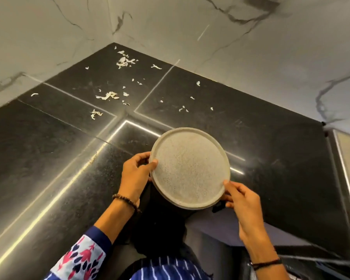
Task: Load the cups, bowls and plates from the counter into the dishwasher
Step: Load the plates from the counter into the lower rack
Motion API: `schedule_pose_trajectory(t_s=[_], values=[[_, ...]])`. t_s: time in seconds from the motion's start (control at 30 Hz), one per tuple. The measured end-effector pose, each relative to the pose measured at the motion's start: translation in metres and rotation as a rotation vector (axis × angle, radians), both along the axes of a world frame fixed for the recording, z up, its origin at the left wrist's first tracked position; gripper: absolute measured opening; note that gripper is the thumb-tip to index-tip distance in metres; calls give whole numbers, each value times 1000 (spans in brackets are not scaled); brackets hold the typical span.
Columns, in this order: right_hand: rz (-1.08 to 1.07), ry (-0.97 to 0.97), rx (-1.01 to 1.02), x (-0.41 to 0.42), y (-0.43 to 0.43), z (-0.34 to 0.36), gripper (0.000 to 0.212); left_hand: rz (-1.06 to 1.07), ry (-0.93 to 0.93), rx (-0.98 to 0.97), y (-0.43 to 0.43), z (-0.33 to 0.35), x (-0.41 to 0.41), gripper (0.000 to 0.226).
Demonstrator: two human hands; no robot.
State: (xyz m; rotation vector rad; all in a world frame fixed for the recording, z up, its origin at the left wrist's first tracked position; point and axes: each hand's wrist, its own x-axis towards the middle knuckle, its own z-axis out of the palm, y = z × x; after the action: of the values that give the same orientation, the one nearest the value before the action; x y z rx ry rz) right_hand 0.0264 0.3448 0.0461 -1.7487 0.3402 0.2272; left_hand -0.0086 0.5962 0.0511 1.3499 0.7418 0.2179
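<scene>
Plate [190,168] rim pinched by left hand [136,174], right hand [243,201]; fingers underneath hidden.

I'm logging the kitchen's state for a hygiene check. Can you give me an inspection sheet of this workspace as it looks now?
Surface: glossy black stone counter with seams meeting near the corner and bright light strips reflected in it.
Job's things: one round speckled plate, held up and tilted. A second rim shows beneath it, possibly another plate. No cups or bowls seen.
Clutter: white scraps scattered toward the back corner.
Grippers: left hand grips the plate's left rim, thumb on top. Right hand pinches its right rim.
Cables: nothing seen.
Surroundings: marbled wall tiles on both sides of the corner. The dishwasher is not in view.
</scene>
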Motion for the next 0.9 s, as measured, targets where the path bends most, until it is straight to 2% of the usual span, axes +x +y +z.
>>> schedule_pose_trajectory(t_s=[0.13, 0.53, 0.7, 0.9], values=[[-119, 64, -30, -48, -22, 1, 14, -118, 23, -18, -18, -6, -16, 23], [-459, 56, -25, -180, -121, -13, 15, -522, 34, 13, -132, -9, -52, 23], [-618, 76, -4, -248, -172, -20, 20, -671, 64, 4, -199, -12, -89, 21], [-798, 114, 13, -352, -240, -27, 15, -812, 116, 38, -289, -25, -164, 20]])
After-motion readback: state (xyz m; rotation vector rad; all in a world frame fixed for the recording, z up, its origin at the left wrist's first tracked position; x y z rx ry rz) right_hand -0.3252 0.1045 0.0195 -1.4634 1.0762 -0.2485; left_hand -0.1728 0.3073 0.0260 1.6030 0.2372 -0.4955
